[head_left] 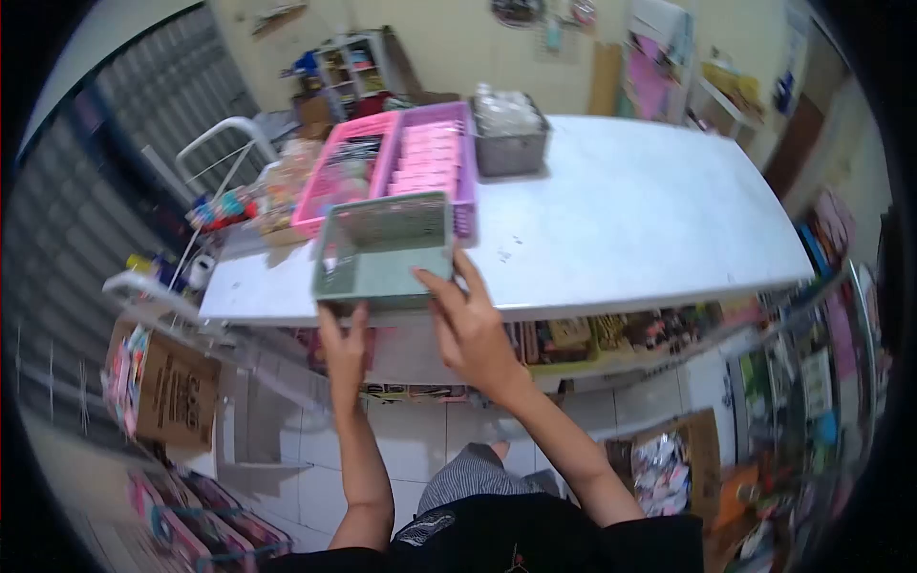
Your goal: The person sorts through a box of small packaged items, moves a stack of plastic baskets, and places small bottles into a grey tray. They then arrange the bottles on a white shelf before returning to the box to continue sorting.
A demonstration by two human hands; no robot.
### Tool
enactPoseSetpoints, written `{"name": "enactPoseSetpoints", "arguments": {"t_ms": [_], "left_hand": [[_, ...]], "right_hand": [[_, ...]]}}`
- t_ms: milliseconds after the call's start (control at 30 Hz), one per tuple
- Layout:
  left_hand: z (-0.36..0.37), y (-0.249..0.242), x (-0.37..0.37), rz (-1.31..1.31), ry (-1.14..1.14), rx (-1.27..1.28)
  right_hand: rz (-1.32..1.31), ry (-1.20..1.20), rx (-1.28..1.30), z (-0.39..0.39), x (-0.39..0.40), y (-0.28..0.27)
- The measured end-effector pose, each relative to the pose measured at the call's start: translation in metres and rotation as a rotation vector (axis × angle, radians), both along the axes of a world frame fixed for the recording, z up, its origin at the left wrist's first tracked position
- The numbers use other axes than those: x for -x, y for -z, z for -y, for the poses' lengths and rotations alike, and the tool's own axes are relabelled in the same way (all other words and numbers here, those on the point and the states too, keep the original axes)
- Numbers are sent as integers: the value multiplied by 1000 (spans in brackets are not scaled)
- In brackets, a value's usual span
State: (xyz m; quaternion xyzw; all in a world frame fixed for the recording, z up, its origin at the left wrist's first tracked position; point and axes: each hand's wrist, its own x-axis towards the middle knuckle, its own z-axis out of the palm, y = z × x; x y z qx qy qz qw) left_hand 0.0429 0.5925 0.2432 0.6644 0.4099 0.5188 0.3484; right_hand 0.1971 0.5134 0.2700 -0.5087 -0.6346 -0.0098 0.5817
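A green plastic basket (387, 272) is tilted toward me at the table's front edge, and its inside looks bare apart from a small pale fleck. My left hand (344, 344) grips its lower left corner from below, thumb up against the near wall. On the right side my right hand (466, 320) is closed on the rim, with fingers over the edge. Just behind the basket stand a pink basket (308, 212) with dark and clear-wrapped items and a purple basket (465, 196) holding rows of pink packs.
A grey bin (511, 153) with clear plastic stuff stands on the white table (630, 210). Wrapped goods (277, 196) crowd the table's left end. Shelves of goods (583, 339) lie below. Cardboard boxes (177, 396) and an open carton (702, 458) flank me.
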Motion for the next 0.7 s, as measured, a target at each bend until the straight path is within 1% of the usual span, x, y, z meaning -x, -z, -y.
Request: {"name": "enactPoseSetpoints", "arguments": {"t_ms": [33, 67, 100, 133, 167, 233, 267, 300, 333, 367, 433, 467, 500, 567, 600, 667, 700], "left_hand": [[-4, 11, 6, -16, -6, 77], [-2, 16, 7, -99, -110, 5], [0, 19, 6, -178, -207, -76], [-1, 27, 12, -137, -186, -54], [-2, 32, 13, -97, -168, -32], [15, 9, -9, 216, -103, 83], [14, 10, -12, 172, -87, 67], [11, 14, -7, 132, -75, 47], [0, 20, -2, -36, -113, -94], [-5, 29, 0, -54, -108, -128], [-12, 38, -2, -73, -193, -150], [-7, 39, -8, -81, -122, -140], [2, 33, -14, -39, -237, -388], [20, 28, -34, 98, -482, -875], [29, 33, -50, 107, -429, -866], [56, 46, -78, 269, -101, -801], [72, 55, -92, 347, 57, -762]], "right_hand": [[-26, -7, 28, 1, 1, 4], [-48, 54, 49, 4, 1, 5], [-10, 40, 35, 7, 2, 5], [30, 29, 22, 8, 1, 6], [59, 68, -20, 8, 2, 10], [50, 118, -45, 11, 3, 8], [38, 169, -39, 13, 2, 9], [-4, 126, -40, 14, 1, 10], [-43, 82, -42, 15, 0, 11], [-53, 129, -34, 17, -1, 12], [-54, 92, -53, 22, -5, 15], [-20, 132, -124, 25, -6, 21], [-26, 203, -109, 38, -12, 28], [25, 262, -198, 68, -25, 40], [-68, 268, -210, 84, -33, 54], [-153, 457, -119, 117, -49, 101], [-214, 604, -45, 140, -55, 119]]}}
